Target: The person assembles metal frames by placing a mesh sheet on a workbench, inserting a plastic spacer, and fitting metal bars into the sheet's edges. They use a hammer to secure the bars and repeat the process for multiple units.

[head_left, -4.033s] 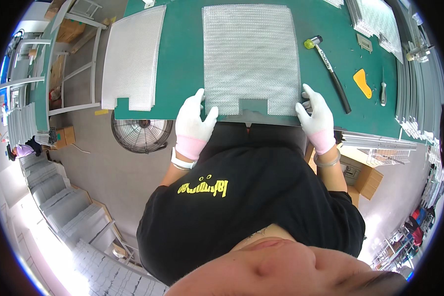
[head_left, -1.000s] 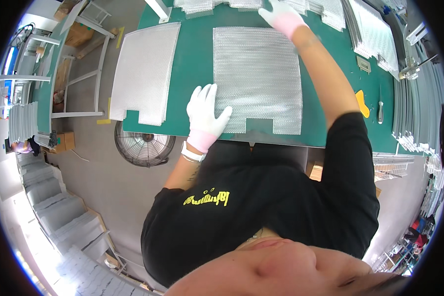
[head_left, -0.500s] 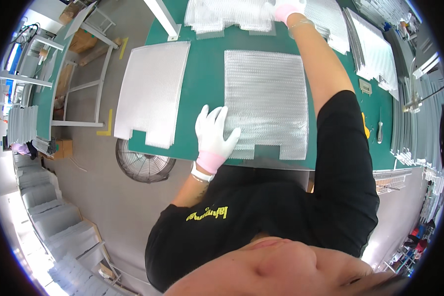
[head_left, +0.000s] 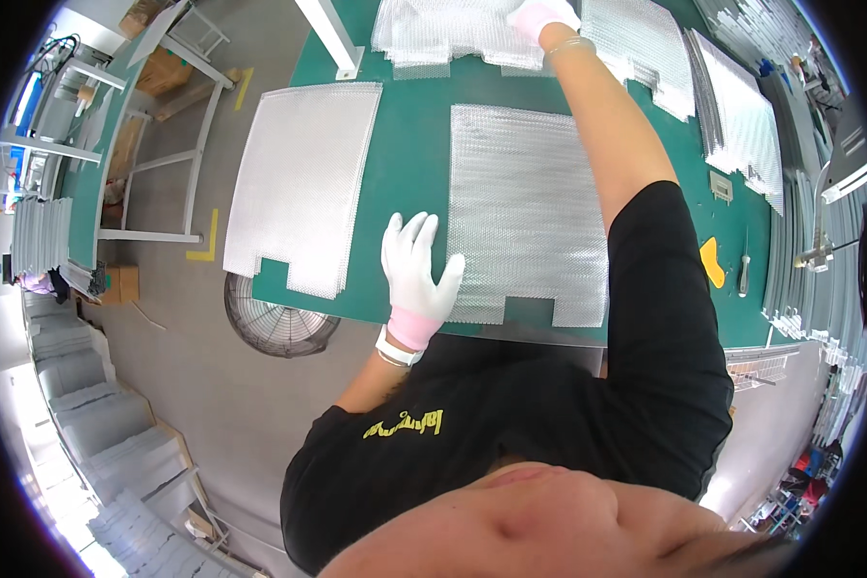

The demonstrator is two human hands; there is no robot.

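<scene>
Mesh sheet (head_left: 515,217), silvery and notched at its near edge, lies flat before us on the green workbench (head_left: 409,144). Our left hand (head_left: 421,275) has its fingers slightly spread over the bare green top, empty, with the thumb at the sheet's left edge; we cannot tell whether it presses down. Our right hand (head_left: 541,15) reaches to the far mesh stack (head_left: 443,29). We judge the work partway along: one sheet is laid out, a mesh pile (head_left: 303,183) sits apart on the left, and the far mesh is not yet beside them. The picture's top edge cuts off the far stack, and we cannot make out whether the right fingers pinch anything. Our right arm and black sleeve (head_left: 660,260) hide what lies beneath; whether the near sheet is single or layered is unclear.
</scene>
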